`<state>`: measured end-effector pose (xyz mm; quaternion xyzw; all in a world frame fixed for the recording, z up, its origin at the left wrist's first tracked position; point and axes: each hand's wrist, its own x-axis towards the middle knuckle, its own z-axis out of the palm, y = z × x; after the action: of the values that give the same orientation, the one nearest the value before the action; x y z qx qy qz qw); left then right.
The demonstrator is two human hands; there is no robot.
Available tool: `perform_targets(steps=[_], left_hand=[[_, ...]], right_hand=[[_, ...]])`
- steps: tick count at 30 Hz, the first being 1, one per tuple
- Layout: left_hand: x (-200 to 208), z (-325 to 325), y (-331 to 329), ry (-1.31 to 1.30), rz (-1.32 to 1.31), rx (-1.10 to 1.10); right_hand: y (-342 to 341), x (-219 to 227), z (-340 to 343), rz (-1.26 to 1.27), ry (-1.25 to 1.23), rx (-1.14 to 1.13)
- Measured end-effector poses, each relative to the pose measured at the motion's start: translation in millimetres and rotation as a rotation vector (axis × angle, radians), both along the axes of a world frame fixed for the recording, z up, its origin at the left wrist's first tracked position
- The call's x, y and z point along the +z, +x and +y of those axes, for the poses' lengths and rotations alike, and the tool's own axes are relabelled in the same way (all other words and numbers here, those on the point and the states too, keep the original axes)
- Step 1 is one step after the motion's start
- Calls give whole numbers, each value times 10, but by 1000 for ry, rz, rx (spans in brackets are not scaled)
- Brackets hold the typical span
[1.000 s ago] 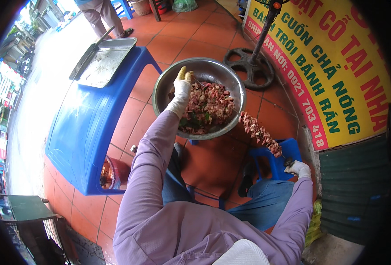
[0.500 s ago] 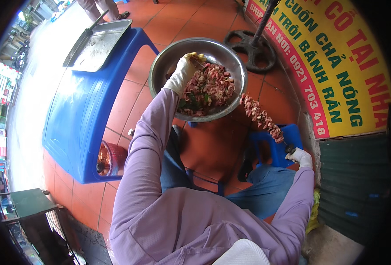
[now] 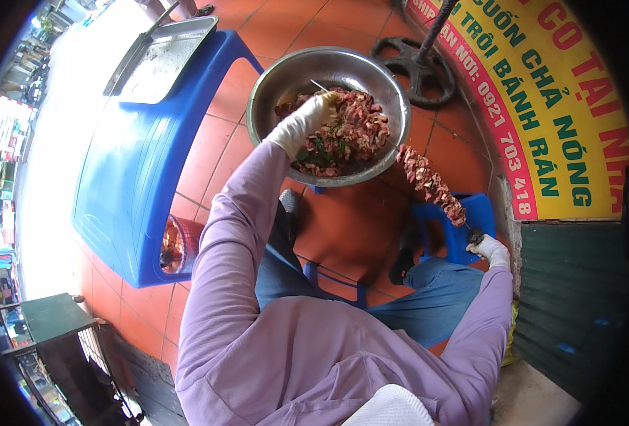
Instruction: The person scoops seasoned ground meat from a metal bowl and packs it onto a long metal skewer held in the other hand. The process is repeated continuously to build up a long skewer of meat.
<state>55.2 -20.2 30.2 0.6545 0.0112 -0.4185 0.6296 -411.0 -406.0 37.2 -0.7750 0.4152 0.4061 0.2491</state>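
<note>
My left hand (image 3: 307,119), in a pale glove, is inside the steel bowl (image 3: 261,106), its fingers curled down over chopped raw meat (image 3: 361,121). Green leaves (image 3: 321,154) lie among the meat. Low on the right, my gloved right hand (image 3: 492,250) grips the dark handle end of a metal skewer. Threaded meat pieces (image 3: 431,184) cover the skewer between that hand and the bowl's right rim. A thin metal tip (image 3: 318,85) shows just beyond my left fingers; the stretch between is hidden by meat and hand.
On the left stands a blue plastic table (image 3: 126,192) with a metal tray (image 3: 162,67) on it. A red basket (image 3: 189,241) is beneath its edge. A blue stool (image 3: 478,213) stands by my right hand. Beyond the bowl are a black wheel-shaped base (image 3: 435,78) and a yellow sign (image 3: 542,106).
My left hand has moved a little right and down, deeper over the meat. The metal tip now shows beyond its fingers. My right hand keeps its grip on the skewer.
</note>
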Motion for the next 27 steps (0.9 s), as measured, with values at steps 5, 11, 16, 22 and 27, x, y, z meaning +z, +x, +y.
perform_targets(steps=[5, 11, 16, 22, 27], left_hand=[[-37, 539, 196, 698, -781, -603], [-216, 648, 52, 975, -773, -551], [-217, 533, -16, 884, -891, -404], [-372, 587, 195, 779, -842, -359], [-371, 548, 134, 836, -858, -482]], right_hand=[[-109, -165, -112, -16, 76, -45], [18, -154, -126, 20, 64, -30], [-127, -191, -184, 15, 100, -60], [-27, -100, -73, -14, 4, -74], [-45, -47, -28, -18, 10, -107]])
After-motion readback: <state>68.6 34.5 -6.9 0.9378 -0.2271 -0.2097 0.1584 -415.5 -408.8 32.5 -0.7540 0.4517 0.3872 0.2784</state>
